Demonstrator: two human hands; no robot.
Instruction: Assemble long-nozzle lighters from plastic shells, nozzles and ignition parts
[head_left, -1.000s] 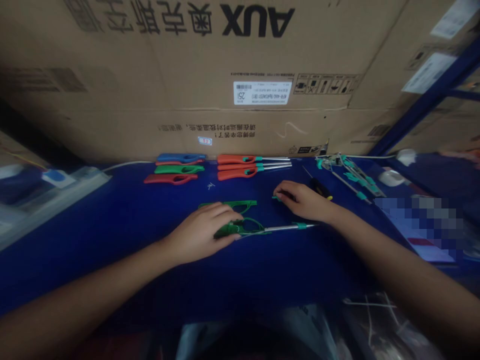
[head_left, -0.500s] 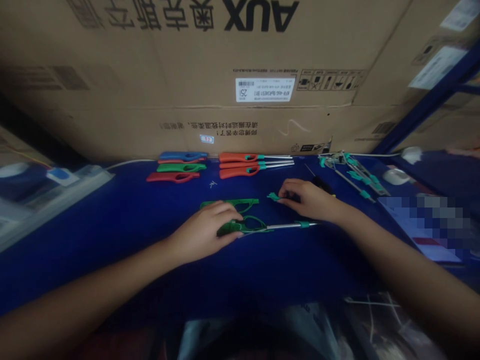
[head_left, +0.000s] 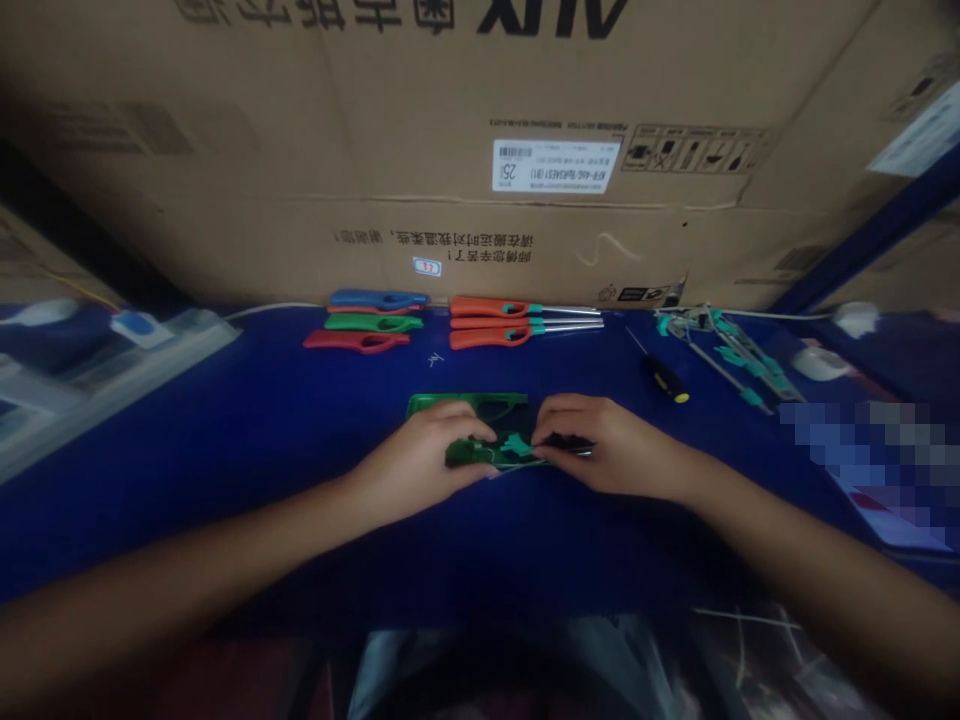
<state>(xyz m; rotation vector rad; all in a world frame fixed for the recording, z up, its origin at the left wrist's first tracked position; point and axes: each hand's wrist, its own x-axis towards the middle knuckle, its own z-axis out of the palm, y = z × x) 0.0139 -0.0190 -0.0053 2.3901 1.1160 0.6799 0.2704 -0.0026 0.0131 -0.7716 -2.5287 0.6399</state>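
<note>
Between the thumb and fingers of my left hand [head_left: 424, 450] is one half of a green lighter shell [head_left: 469, 454], open side up, low over the blue table. My right hand [head_left: 619, 440] pinches a small teal lighter trigger [head_left: 514, 444] at the shell's right part. Whether the trigger is seated or only touching, I cannot tell. The metal lighter tube, pointing right from the shell, is mostly hidden by my right fingers. Just behind my left hand lies the other green shell half [head_left: 504, 400].
Farther back lie orange lighters [head_left: 491, 335] with metal tubes, and blue, green and red handle shells [head_left: 356, 342]. To the right are a screwdriver [head_left: 666, 380] and teal-and-metal lighter parts [head_left: 739, 355]. A cardboard box [head_left: 337, 150] walls the back; a clear plastic container [head_left: 172, 350] stands left.
My right hand has brought the teal trigger left and nearer to me, onto the green shell. The screwdriver it partly covered now shows. My left hand keeps its hold; the view has shifted slightly.
</note>
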